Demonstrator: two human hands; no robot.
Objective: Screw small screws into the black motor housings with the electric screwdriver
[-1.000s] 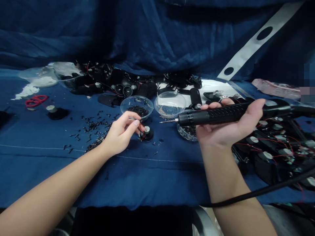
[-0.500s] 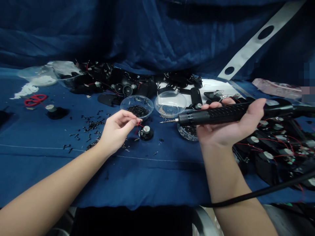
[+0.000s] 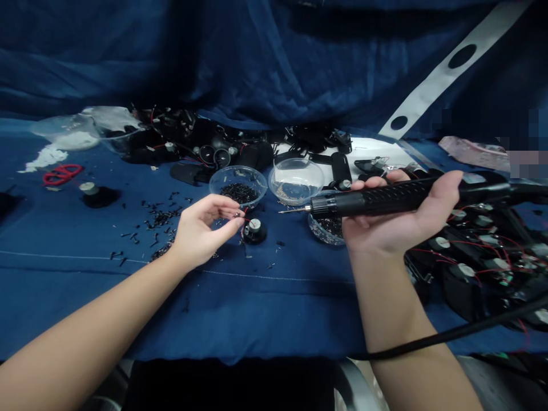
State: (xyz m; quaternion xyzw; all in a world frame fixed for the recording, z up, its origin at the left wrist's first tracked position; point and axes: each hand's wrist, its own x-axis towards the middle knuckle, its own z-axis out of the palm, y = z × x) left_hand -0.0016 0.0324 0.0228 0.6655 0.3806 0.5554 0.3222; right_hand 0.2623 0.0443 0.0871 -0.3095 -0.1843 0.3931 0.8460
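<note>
Near the middle of the blue cloth, my left hand (image 3: 201,228) pinches the end of a thin red wire (image 3: 247,219) between thumb and fingers; a tiny dark bit also shows at the fingertips. The wire runs to a small round black part with a white-topped cylinder (image 3: 254,226), standing just right of the fingertips. My right hand (image 3: 389,222) is wrapped round a black electric screwdriver (image 3: 385,197). Its thin bit points left and stays above the cloth, apart from the wired part.
Clear bowls stand behind: one of black screws (image 3: 238,191), one of small light screws (image 3: 295,182), another (image 3: 327,231) under the screwdriver. Loose screws (image 3: 162,218) lie left. Wired black parts (image 3: 479,251) crowd the right. A black cable (image 3: 449,334) crosses my right forearm.
My left thumb and fingers have shifted slightly, parting a little around the wire end, with the small dark bit now showing. The right hand and screwdriver have stayed in place.
</note>
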